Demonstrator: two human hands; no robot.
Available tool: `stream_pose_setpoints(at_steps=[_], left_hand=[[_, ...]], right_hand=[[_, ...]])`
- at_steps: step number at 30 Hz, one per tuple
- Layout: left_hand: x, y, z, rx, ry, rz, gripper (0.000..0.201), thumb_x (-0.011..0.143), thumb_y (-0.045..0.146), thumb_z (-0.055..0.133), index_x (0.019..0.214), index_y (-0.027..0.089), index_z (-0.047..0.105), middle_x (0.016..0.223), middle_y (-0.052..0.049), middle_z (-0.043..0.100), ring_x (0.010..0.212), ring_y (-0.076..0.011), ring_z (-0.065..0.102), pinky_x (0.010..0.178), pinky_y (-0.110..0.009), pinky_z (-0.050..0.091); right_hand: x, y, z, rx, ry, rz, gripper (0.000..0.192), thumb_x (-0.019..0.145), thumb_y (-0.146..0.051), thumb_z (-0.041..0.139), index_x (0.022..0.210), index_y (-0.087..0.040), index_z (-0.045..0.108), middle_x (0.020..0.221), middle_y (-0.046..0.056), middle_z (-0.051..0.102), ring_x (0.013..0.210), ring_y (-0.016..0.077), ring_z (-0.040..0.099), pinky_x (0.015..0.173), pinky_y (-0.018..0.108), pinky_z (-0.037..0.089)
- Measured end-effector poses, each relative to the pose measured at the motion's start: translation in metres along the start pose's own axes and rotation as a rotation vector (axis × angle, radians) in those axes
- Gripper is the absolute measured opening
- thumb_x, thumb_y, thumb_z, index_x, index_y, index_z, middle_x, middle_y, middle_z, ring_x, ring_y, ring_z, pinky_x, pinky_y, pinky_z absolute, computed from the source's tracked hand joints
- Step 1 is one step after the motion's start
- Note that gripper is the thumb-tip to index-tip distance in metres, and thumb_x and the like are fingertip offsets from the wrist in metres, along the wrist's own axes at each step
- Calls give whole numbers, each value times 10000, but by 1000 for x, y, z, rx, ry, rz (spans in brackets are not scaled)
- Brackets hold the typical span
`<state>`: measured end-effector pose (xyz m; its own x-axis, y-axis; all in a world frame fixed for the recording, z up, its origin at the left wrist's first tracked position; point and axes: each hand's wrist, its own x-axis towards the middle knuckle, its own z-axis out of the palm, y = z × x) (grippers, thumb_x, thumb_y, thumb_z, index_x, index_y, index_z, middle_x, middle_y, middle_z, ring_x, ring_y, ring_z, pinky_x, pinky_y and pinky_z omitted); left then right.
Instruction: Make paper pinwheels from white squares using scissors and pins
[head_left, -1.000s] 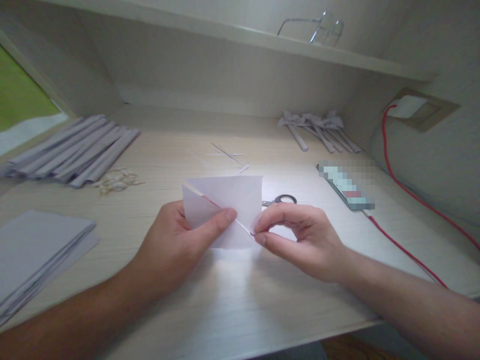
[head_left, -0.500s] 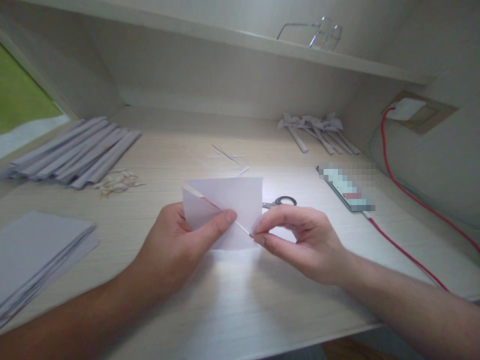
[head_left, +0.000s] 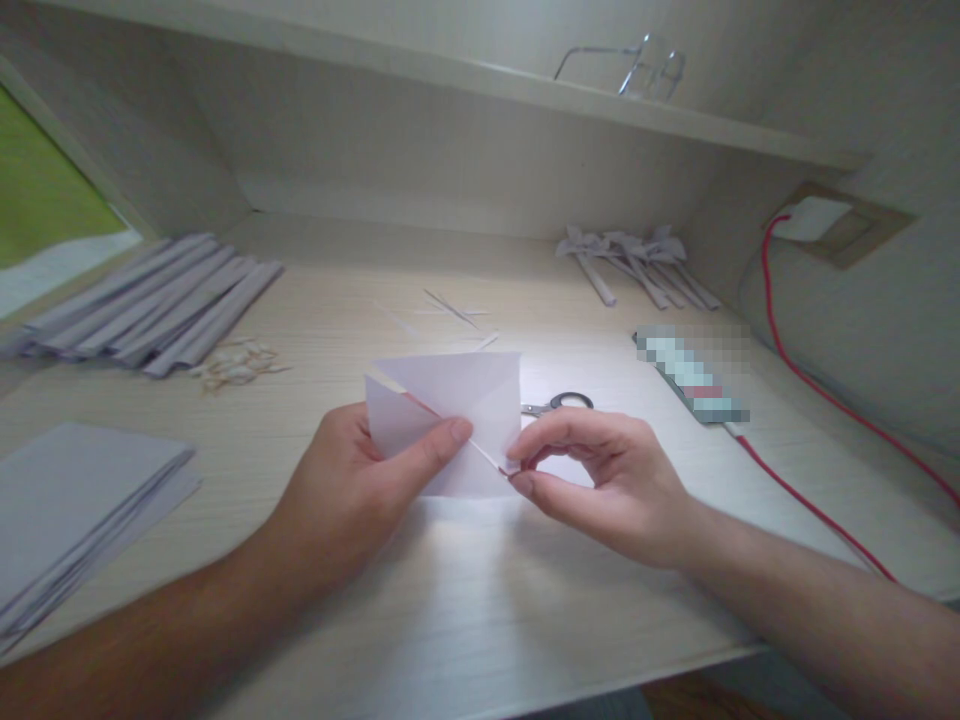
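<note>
A small white sheet of paper (head_left: 450, 385) is held up off the desk, with a diagonal fold or slit running from its upper left to its lower right corner. My left hand (head_left: 382, 480) grips it from the left, thumb on the front and the other fingers hidden behind. The thumb and forefinger of my right hand (head_left: 600, 470) pinch the sheet's lower right corner. Behind the right hand lies a pair of scissors (head_left: 571, 401), only its dark handle and part of the metal showing.
Rolled paper tubes (head_left: 150, 300) and small pale twisted bits (head_left: 238, 365) lie left, above a paper stack (head_left: 82, 510). Thin paper strips (head_left: 454, 308) are mid-desk. Paper pinwheel-like pieces (head_left: 626, 260) lie back right. A phone (head_left: 690, 378) with a red cable (head_left: 810, 505) is right, beneath a shelf (head_left: 450, 75).
The right fingers have shifted slightly, and the sheet's right edge has drawn a little to the left, with the corner curling at the fingertips. My left hand stays in place.
</note>
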<state>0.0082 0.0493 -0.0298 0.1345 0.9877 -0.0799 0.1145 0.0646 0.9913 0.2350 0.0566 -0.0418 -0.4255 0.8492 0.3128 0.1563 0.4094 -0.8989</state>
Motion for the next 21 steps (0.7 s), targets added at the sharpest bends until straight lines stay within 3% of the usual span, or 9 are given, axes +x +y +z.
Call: stream_pose_setpoints(at_steps=[21], left_hand=[[1, 4, 1, 43, 25, -6, 237, 818, 411, 788, 876, 182, 802, 856, -30, 817, 762, -227, 743, 658, -263, 569]], right_hand=[[4, -3, -1, -72, -29, -1, 32, 889, -177, 752, 911, -172, 776, 843, 49, 779, 761, 172, 706, 709, 311, 543]])
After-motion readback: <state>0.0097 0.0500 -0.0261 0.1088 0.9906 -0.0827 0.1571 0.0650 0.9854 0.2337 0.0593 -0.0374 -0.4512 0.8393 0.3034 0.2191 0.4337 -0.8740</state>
